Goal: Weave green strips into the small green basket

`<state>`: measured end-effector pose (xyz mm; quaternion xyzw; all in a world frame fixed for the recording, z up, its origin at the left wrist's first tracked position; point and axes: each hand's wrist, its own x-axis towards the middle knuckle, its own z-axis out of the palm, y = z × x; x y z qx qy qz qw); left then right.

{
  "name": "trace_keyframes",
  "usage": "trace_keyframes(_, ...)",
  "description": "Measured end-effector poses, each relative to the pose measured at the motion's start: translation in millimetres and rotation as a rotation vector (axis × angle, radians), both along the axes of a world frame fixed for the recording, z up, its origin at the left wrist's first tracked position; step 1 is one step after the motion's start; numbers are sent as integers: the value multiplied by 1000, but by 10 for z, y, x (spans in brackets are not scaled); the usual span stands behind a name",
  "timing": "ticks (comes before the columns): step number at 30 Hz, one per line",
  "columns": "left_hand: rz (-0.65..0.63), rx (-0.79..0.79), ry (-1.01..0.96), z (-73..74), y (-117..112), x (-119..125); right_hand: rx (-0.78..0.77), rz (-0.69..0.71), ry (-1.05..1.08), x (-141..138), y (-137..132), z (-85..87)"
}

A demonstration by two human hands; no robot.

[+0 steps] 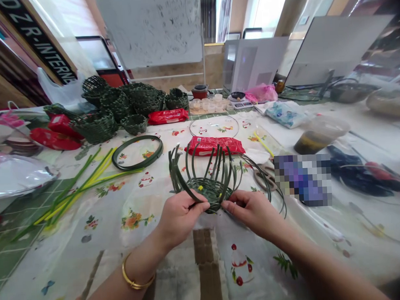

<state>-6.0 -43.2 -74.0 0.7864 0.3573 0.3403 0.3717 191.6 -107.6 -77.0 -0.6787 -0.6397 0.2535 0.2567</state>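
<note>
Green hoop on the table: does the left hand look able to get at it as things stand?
Probably yes: patterned tablecloth shows between the left hand and the green hoop, with nothing apparently blocking, though that hand is busy at the half-woven basket.

I can't see the lower fingers of the left hand (pixel 181 215) or right hand (pixel 252 209); both forearms (pixel 109 289) run off my near edge. The basket's (pixel 211 190) upright strips partly hide the red packet (pixel 206 143). On the right, pixel blocks mask an item (pixel 302 179). Far off, the whiteboard's (pixel 158 28) writing is too blurred to read.
</note>
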Motion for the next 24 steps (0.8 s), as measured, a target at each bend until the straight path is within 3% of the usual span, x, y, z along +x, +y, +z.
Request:
trace_keyframes(4, -64, 13, 137, -24, 41, 6, -25, 92, -159, -28, 11, 6)
trace_keyframes(11, -101, -242, 230, -226, 210, -61, -24, 236, -317, -123, 63, -159)
trace_keyframes(17, -92, -185, 232, -329, 294, -86, 13, 215, -378, -260, 106, -357)
trace_keyframes(21, -60, 15, 188, -284, 310, -102, 88, 188, -431, -231, 148, -363)
trace_keyframes(24, -73, 69, 112, -231, 299, -115, 164, 216, -314, -176, 176, -312)
